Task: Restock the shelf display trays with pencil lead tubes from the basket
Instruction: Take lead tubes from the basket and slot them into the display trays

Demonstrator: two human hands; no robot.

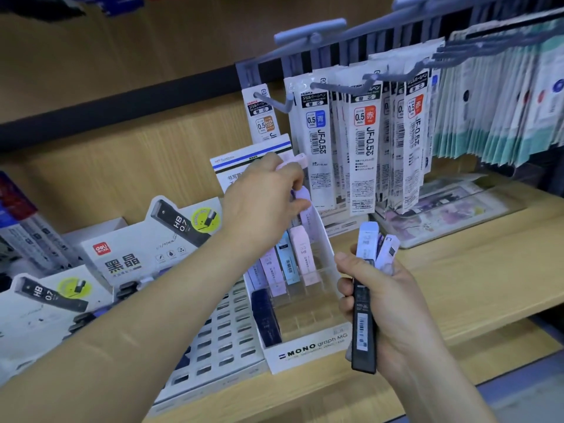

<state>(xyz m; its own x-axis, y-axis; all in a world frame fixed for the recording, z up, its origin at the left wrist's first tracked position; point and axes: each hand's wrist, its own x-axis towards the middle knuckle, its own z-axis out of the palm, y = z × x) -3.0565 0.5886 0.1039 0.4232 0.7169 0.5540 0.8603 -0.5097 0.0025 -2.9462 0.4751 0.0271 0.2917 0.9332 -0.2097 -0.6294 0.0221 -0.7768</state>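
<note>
**Both hands hold lead tubes at the MONO tray**

The left hand [268, 190] reaches in from 8 o'clock and hangs over the back of the tray [308, 351]. Its fingers are curled round two pale tubes: a pink tube [294, 159] juts out past the fingertips toward 2 o'clock, and a lilac tube [300, 193] is pinched between thumb and fingers, pointing down toward the rear slots.

The right hand [381, 297], at 4 o'clock in the view, clenches a small bundle just beside the tray's right wall. A black tube [363, 328] runs down across the palm toward 6 o'clock, and a blue tube [367, 239] and a white tube [388, 250] stick up out of the fist toward 12.

Inside the tray, stocked tubes [303, 257] — pink, blue and lilac — lean upright in the rear rows, and a navy tube [267, 319] stands in the front-left corner. The front slots to its right hold nothing.

At the tray's 9 o'clock lies a white grid tray [225, 340], touching its side. Beyond that, Deli boxes [122, 257] marked HB 0.7 sit at 10 o'clock. Refill packs [363, 141] hang from hooks at 1 o'clock — all above the wooden shelf [473, 270].
</note>
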